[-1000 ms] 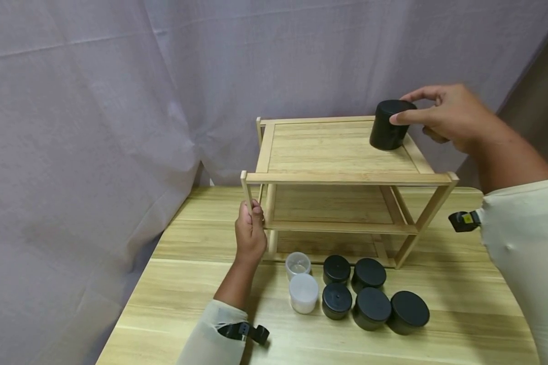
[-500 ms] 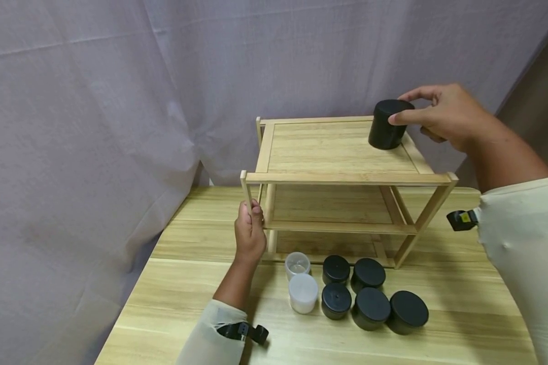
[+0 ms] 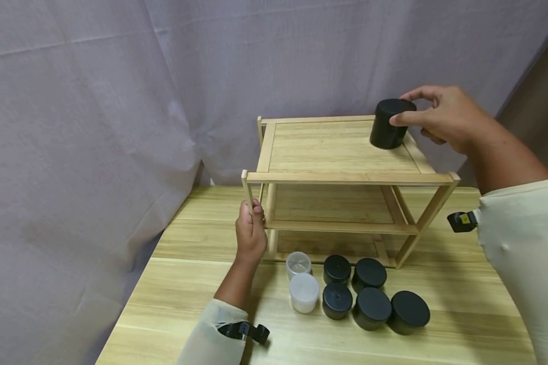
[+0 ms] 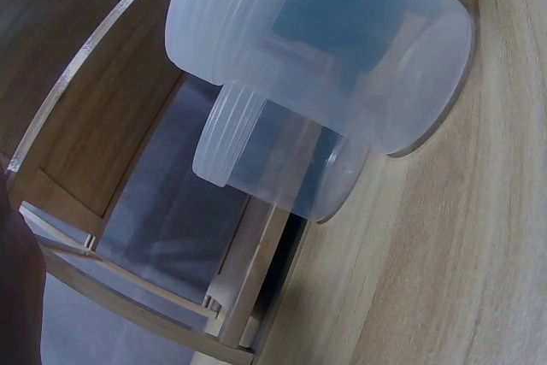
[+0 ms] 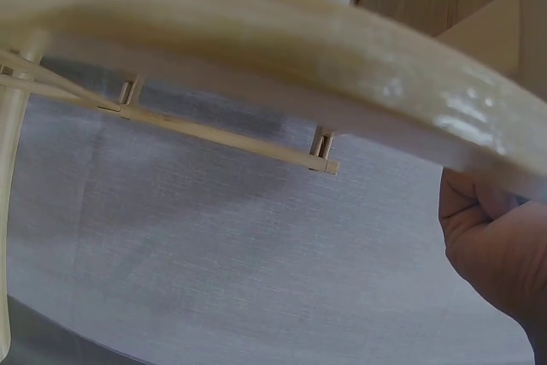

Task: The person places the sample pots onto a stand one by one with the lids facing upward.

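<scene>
A two-tier wooden rack [image 3: 342, 177] stands on the wooden table [image 3: 187, 284]. My right hand [image 3: 438, 116] grips a black round jar [image 3: 388, 124] at the far right corner of the top shelf; thumb and fingers pinch its upper rim. My left hand [image 3: 251, 233] grips the rack's front left post. In the left wrist view two clear plastic jars [image 4: 325, 49] fill the frame beside the rack's frame [image 4: 102, 143]. The right wrist view shows the rack's rail [image 5: 256, 49] and part of my right hand [image 5: 496, 245].
In front of the rack sit two clear jars [image 3: 301, 284] and several black-lidded jars [image 3: 370, 299] in a cluster. A grey curtain [image 3: 118, 101] hangs close behind and to the left. The table's left edge [image 3: 132, 294] lies near my left arm.
The black jar and my right hand have barely shifted at the top shelf's far right corner. My left hand stays on the post.
</scene>
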`<act>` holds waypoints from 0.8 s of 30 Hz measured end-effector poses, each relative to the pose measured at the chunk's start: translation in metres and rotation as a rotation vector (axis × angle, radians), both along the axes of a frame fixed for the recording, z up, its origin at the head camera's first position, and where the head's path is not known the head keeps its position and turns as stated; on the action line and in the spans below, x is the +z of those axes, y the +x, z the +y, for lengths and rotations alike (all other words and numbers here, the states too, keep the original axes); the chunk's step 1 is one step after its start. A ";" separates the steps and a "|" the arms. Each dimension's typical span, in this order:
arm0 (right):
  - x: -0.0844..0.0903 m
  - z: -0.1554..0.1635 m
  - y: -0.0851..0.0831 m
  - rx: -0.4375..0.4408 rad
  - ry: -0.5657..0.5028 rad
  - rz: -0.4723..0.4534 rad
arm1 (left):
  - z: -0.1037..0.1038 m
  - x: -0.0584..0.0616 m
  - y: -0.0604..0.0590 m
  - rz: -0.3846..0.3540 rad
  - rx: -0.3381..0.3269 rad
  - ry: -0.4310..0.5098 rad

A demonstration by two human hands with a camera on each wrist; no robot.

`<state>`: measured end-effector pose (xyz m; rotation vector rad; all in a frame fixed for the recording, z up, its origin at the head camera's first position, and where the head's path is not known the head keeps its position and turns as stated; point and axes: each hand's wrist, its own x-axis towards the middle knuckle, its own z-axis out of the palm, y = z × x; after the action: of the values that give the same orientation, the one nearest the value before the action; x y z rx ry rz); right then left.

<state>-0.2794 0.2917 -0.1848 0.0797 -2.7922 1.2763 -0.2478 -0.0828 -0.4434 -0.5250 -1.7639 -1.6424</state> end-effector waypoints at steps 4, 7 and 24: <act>-0.001 -0.001 0.000 0.037 -0.019 -0.019 | -0.002 -0.001 0.000 0.007 0.007 -0.001; -0.001 -0.001 0.001 0.060 -0.050 -0.022 | -0.002 -0.001 0.000 0.009 0.011 -0.003; -0.019 0.019 0.016 0.047 -0.033 0.002 | -0.001 -0.001 0.002 -0.009 0.021 -0.021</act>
<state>-0.2636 0.3108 -0.2038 0.1454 -2.7820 1.3315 -0.2456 -0.0841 -0.4444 -0.5085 -1.7887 -1.6161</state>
